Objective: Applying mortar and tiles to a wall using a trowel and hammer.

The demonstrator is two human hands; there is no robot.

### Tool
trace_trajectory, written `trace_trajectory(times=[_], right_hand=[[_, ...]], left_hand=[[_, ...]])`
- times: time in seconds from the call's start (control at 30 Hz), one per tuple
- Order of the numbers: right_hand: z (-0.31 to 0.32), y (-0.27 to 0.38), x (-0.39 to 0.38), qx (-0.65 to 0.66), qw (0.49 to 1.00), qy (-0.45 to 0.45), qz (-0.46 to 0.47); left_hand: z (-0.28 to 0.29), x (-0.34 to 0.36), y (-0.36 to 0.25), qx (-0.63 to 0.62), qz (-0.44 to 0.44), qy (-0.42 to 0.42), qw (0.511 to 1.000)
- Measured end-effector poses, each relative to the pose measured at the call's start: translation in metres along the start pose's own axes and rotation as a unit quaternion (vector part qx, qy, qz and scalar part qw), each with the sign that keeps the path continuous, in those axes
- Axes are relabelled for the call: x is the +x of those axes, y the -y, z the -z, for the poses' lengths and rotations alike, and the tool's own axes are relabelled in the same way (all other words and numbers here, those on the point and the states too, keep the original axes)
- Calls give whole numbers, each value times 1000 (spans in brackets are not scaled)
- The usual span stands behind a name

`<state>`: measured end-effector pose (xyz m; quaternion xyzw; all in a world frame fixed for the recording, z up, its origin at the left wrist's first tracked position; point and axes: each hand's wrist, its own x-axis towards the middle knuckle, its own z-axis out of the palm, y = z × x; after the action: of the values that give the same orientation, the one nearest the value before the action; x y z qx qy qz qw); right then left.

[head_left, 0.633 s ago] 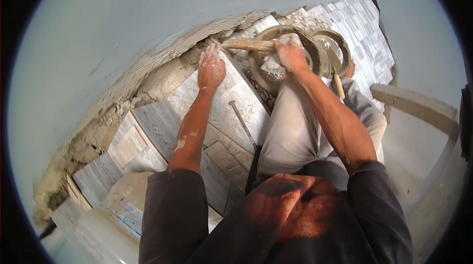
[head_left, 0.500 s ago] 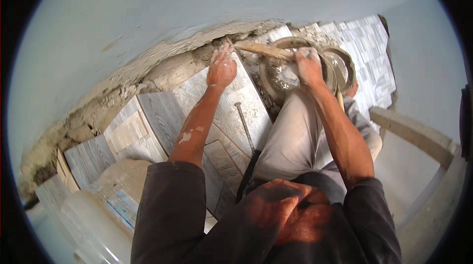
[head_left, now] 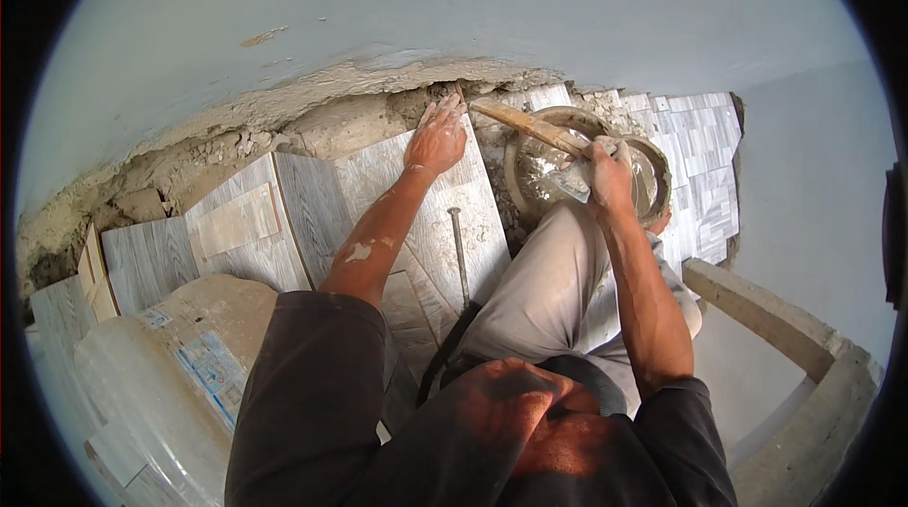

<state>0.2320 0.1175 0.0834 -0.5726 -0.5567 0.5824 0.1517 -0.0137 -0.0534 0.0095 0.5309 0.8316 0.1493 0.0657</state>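
My left hand [head_left: 438, 136], smeared with pale mortar, lies on the far end of a grey wood-look tile [head_left: 473, 204] by the broken wall base. Its fingers stretch toward the gap and seem to hold nothing. My right hand [head_left: 611, 171] is closed round the near end of a wooden stick [head_left: 530, 124], which slants over a round basin [head_left: 511, 171] of wet grey mortar. Below that hand shows a flat grey blade [head_left: 573, 182] like a trowel's; whether it joins the stick is hidden. A second round basin [head_left: 666, 187] sits just right, partly behind my hand.
A long nail-like metal rod [head_left: 460, 252] lies on the tiles between my arms. A cloudy plastic container [head_left: 180, 356] stands lower left. Rough rubble [head_left: 170, 176] lines the grey wall [head_left: 454, 6]. Smaller grey tiles [head_left: 695, 166] cover the far right, beside a concrete ledge [head_left: 757, 308].
The view has shifted, so most of the scene sits lower. The stick slopes a little more steeply, and the blade under my right hand shows more clearly. My left hand stays at the tile's end.
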Motion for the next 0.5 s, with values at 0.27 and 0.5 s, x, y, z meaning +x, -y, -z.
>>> trace_trajectory(times=[0.27,0.5], right_hand=[[29,43,-48,195,980,28,38],[109,69,-126,172,974,109,99]], left_hand=[[-1,-1,-1,-26,25,-3,999],[-5,-3,3,-7,37,-57,998]])
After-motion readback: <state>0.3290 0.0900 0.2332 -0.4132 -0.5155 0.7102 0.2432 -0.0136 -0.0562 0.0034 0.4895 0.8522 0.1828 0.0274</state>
